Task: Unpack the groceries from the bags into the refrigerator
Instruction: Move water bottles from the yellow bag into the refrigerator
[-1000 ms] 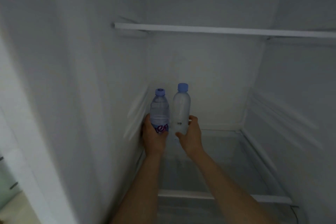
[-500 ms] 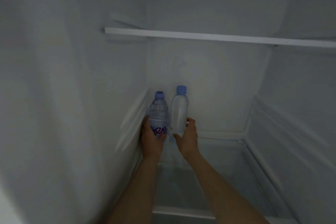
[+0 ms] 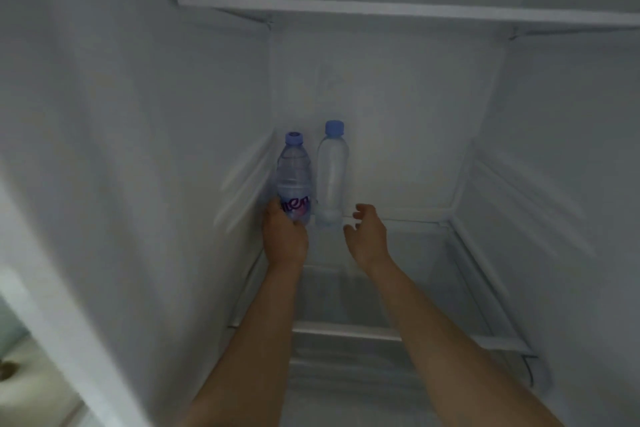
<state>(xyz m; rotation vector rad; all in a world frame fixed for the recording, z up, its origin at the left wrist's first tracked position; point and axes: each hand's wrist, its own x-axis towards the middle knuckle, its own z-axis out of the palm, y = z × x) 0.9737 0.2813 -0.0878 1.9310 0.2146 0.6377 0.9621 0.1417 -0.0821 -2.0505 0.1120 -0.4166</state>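
At the rear left corner of the refrigerator's glass shelf (image 3: 433,263), two water bottles stand upright, side by side. Left hand (image 3: 285,239): fingers and thumb curled round the lower part of the labelled bottle (image 3: 294,177), which has a purple-lettered label and a blue cap and stands just beside the left wall. Right hand (image 3: 367,236): fingers loosely spread and holding nothing, just to the right of the plain bottle (image 3: 331,173), apart from it. Plain bottle: frosted body, blue cap, base on the shelf near the back wall. Upper shelf (image 3: 398,12): a white-edged panel spanning the compartment above both bottles.
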